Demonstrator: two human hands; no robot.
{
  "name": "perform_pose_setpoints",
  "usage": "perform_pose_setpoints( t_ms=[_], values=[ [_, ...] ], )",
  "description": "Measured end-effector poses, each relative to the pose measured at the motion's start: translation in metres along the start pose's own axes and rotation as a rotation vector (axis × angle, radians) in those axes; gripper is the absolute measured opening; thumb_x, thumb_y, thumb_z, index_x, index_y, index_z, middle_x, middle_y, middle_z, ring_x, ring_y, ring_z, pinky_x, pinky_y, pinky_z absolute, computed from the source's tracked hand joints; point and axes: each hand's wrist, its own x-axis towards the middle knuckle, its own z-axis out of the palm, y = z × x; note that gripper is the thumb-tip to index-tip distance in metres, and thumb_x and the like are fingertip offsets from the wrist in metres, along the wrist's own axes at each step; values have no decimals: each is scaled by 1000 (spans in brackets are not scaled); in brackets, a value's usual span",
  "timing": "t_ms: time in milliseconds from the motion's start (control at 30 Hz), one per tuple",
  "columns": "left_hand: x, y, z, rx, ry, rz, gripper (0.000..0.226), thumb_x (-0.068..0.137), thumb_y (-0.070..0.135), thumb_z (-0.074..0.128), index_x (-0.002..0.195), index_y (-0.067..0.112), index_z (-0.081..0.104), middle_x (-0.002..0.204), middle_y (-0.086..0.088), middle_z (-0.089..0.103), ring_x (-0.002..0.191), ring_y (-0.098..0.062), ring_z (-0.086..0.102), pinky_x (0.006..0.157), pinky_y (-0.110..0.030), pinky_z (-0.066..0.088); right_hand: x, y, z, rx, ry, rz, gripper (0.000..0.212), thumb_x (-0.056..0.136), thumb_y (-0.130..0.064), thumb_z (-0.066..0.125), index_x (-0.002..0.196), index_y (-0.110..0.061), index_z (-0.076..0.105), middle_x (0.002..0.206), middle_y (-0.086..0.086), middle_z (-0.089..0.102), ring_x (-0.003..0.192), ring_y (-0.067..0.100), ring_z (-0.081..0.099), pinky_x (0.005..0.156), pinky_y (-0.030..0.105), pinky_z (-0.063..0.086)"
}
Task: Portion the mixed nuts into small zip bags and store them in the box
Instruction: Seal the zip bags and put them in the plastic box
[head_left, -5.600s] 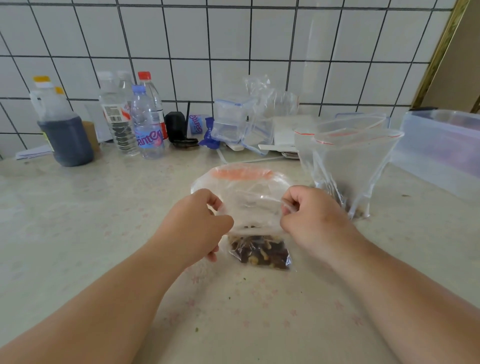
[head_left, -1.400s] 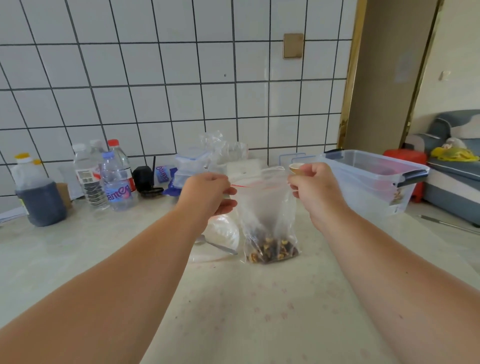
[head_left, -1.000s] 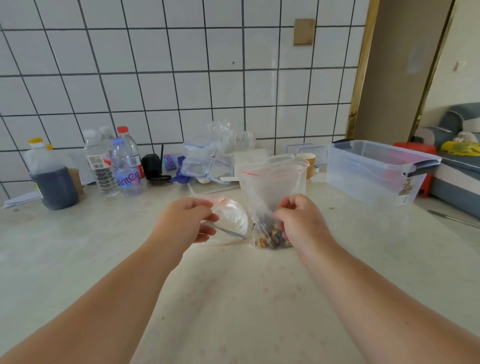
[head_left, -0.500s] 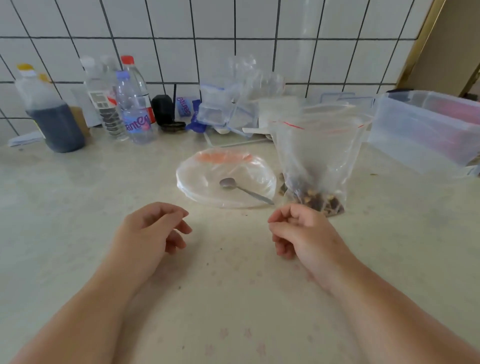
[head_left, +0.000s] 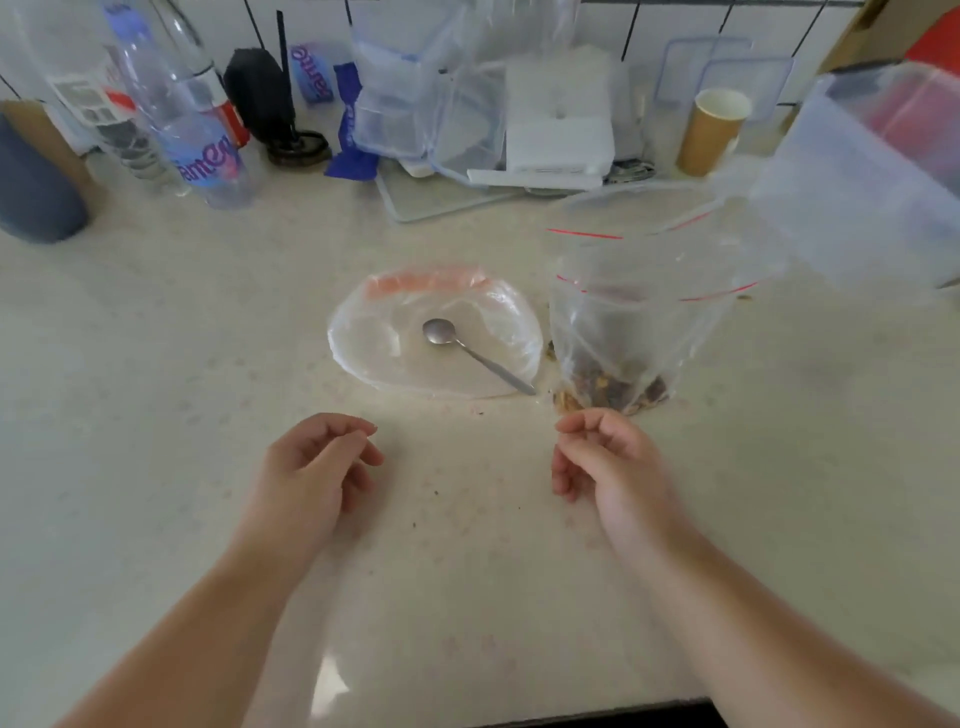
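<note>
Both hands hang empty over the counter (head_left: 156, 364): the left hand (head_left: 317, 462) at about 7 o'clock from the middle of the view, the right hand (head_left: 605, 457) at about 5 o'clock, each with fingers loosely curled and nothing between them. They sit well apart from each other, with bare counter between

At 12 o'clock from the left hand lies a flat stack of small zip bags (head_left: 431, 332) with an orange strip along its far edge, and a spoon (head_left: 470, 353) rests on top, bowl toward 11 o'clock, handle toward 5 o'clock. Just beside the stack, at 12 o'clock from the right hand and close to its fingertips, stands the big bag of mixed nuts (head_left: 628, 312), mouth open, only a shallow layer of nuts at the bottom. The clear storage box (head_left: 857, 192) sits at 2 o'clock, near the big bag; whether any filled bags are inside is too blurred to tell. Bottles, tubs and a paper cup (head_left: 711, 130) line the far edge at 12 o'clock

This reads as a gap between portions, with no small bag in hand. The next move likely calls for peeling one small bag off the stack, which means shifting the spoon first, then opening the bag's mouth with one hand while the other spoons nuts out of the big bag. Thin bags cling together, so taking just one needs care
</note>
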Motion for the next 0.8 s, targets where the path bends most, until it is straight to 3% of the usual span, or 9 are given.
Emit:
perform_pose_setpoints(
  t_ms=[167, 333, 467, 567, 667, 800],
  values=[
    [6, 26, 9, 81, -133, -69, 21, 88, 19, 58, 83, 24, 79, 77, -4, 74, 60, -17, 63, 56, -35, 46, -18, -13, -17, -14, 112, 141, 11, 75, -20, 61, 71, -29, 67, 58, 3, 62, 50, 16, 56, 45, 24, 40],
    [-2, 46, 52, 267, -440, -35, 34, 100, 6, 56, 82, 26, 78, 79, -7, 75, 61, -19, 64, 56, -35, 46, -54, -17, -61, 64, 302, 177, 20, 89, 1, 57, 80, -15, 63, 59, 2, 63, 48, 15, 56, 44, 20, 40],
    [-16, 67, 111, 314, -583, 42, 38, 99, 1, 54, 82, 25, 77, 77, -9, 75, 59, -19, 62, 53, -30, 45, -92, -18, -115, 157, 458, 181, 20, 90, 6, 56, 80, -10, 62, 57, 2, 62, 46, 13, 54, 43, 21, 39],
    [-40, 77, 166, 305, -634, 90, 38, 100, 2, 54, 83, 26, 78, 77, -10, 75, 59, -20, 62, 49, -26, 45, -129, -16, -167, 219, 539, 152, 14, 86, -4, 63, 77, -15, 65, 59, 3, 62, 48, 15, 53, 45, 22, 40],
    [-78, 84, 225, 314, -688, 126, 34, 100, 7, 53, 86, 26, 78, 79, -10, 75, 60, -20, 63, 51, -30, 46, -177, -13, -224, 265, 597, 166, 13, 80, -17, 63, 72, -25, 68, 61, 5, 61, 51, 16, 52, 48, 23, 40],
    [-141, 93, 296, 355, -754, 137, 31, 100, 12, 54, 87, 24, 78, 82, -12, 76, 64, -25, 65, 58, -39, 47, -251, 0, -297, 314, 682, 243, 24, 92, -5, 55, 79, -20, 68, 64, 6, 63, 54, 18, 53, 49, 24, 42]
  ],
)
